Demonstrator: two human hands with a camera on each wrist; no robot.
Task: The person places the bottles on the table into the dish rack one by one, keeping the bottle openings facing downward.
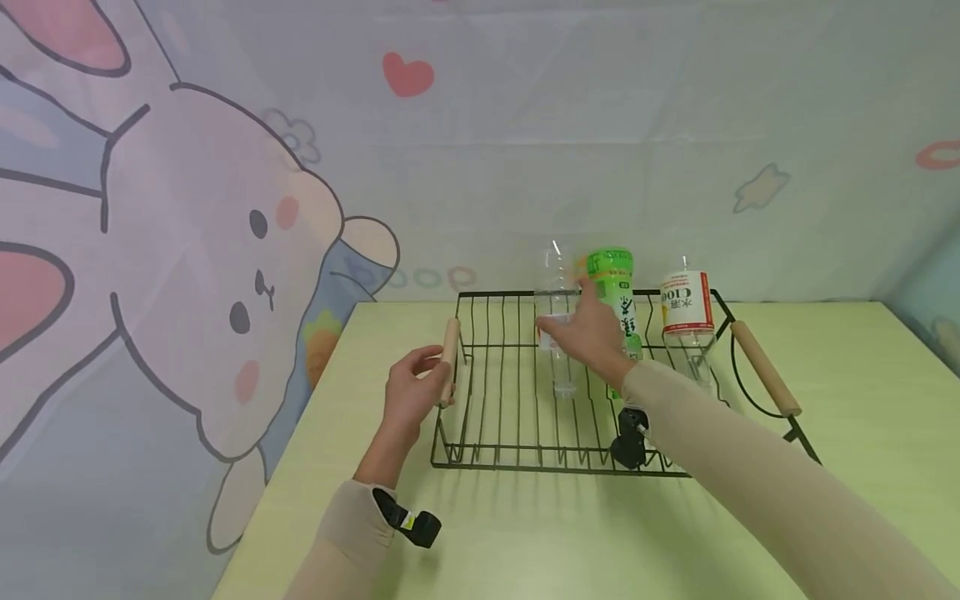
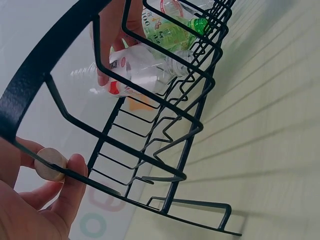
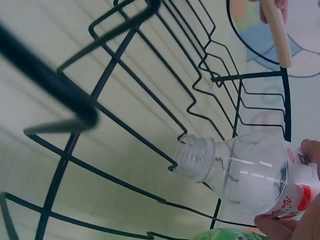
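Note:
A black wire dish rack (image 1: pixel 562 472) with wooden handles stands on the table. At its left end my left hand (image 1: pixel 408 392) holds the wooden handle (image 1: pixel 450 354) between thumb and fingers. My right hand (image 1: pixel 596 333) grips a clear plastic bottle (image 1: pixel 556 271) around its white and red label. That bottle is upside down, its open neck low among the rack's wires in the right wrist view. Just right of it, partly hidden by the right hand, a green-labelled bottle (image 1: pixel 611 267) leans upside down in the rack.
Farther right in the rack is another upside-down clear bottle with a white and red label (image 1: pixel 686 302). A second wooden handle (image 1: pixel 765 367) is on the rack's right end. Behind the pale green table (image 1: pixel 510 533) hangs a printed cartoon cloth (image 1: pixel 600 125).

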